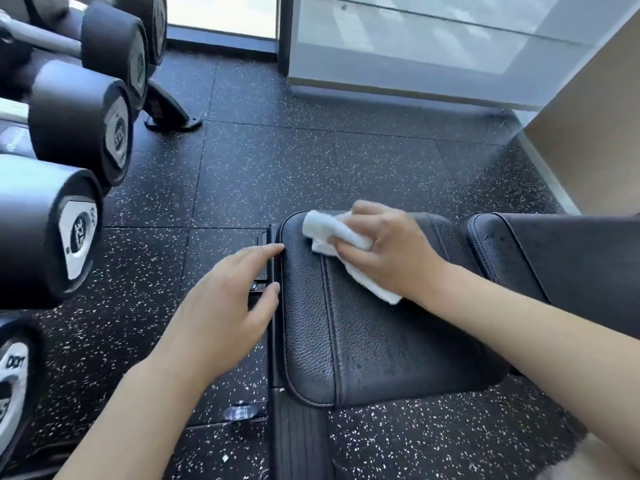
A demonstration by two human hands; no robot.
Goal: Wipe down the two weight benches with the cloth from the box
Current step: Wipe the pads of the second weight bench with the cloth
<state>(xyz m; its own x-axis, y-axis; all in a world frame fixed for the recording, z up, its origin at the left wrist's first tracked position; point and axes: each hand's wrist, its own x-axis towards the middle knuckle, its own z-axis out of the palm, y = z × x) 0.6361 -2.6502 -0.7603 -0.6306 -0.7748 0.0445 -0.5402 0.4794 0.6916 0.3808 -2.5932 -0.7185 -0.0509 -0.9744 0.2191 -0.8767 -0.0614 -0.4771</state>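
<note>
A black leather weight bench fills the lower middle of the head view, its seat pad (pixel 374 337) nearest me and its back pad (pixel 568 258) running off to the right. My right hand (pixel 388 251) grips a folded white cloth (pixel 332 237) and presses it on the far end of the seat pad. My left hand (pixel 228 306) lies with straight fingers at the seat's left edge, fingertips touching the pad's rim and the metal frame. No second bench or box is in view.
A rack of black dumbbells (pixel 69 133) crowds the left side, its foot (pixel 169 112) on the speckled rubber floor (pixel 311 161). A glass partition (pixel 433 43) and a beige wall (pixel 595 133) stand at the back right. The bench's base (pixel 294 441) runs toward me.
</note>
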